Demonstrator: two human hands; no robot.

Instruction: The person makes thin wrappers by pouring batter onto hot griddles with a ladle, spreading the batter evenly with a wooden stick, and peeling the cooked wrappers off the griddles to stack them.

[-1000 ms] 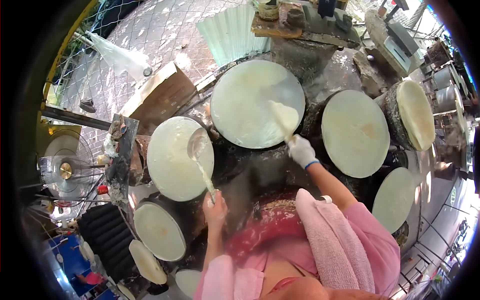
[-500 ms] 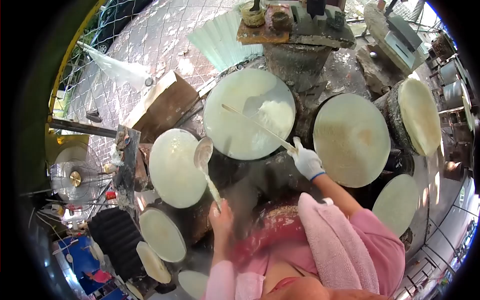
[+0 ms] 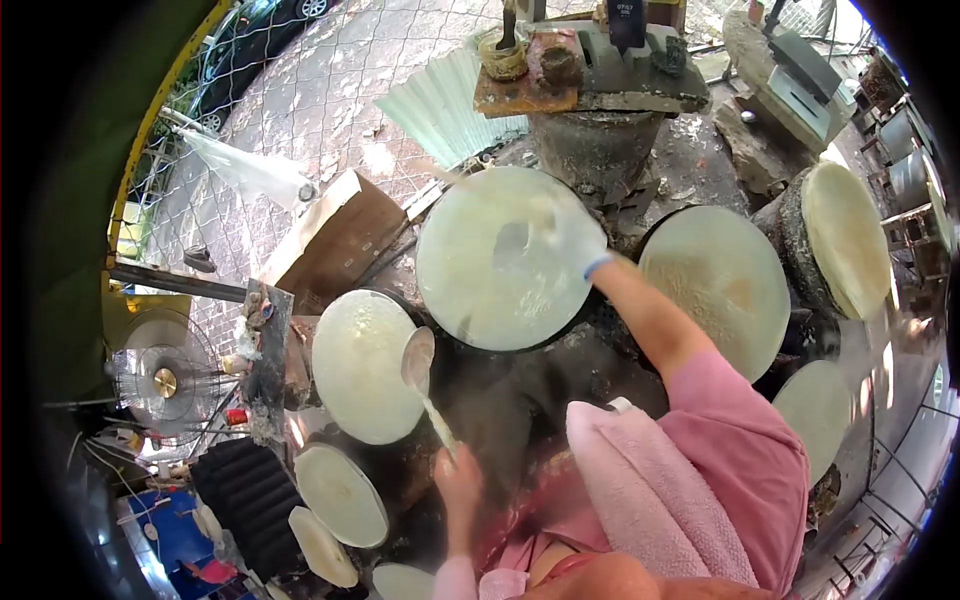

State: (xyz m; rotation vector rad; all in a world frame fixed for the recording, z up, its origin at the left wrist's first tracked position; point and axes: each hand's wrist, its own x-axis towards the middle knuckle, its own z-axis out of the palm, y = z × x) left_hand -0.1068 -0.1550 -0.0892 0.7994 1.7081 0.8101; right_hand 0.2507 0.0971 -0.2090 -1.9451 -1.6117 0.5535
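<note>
My bare left hand (image 3: 459,480) grips the batter-coated handle of a ladle (image 3: 418,357), whose bowl hangs over the right edge of a round batter sheet (image 3: 362,375) on the left griddle. My right hand (image 3: 570,237), in a white glove with a blue cuff, is smeared by motion above the far right part of the middle griddle (image 3: 500,310). It is closed around a thin wooden spreading stick, blurred and barely visible toward the upper left. Pale batter covers most of the middle griddle, with a thinner grey patch near its centre.
Another round griddle (image 3: 715,290) with a browning sheet is at right, and a tilted one (image 3: 845,240) stands beyond it. Smaller pale rounds (image 3: 340,495) lie lower left. A cardboard box (image 3: 335,235), a fan (image 3: 165,382) and a cluttered stand (image 3: 590,90) surround the griddles.
My right hand has swept up and left over the middle griddle, and the thick batter heap there is spread out. The ladle stays over the left griddle's edge. The view has shifted slightly.
</note>
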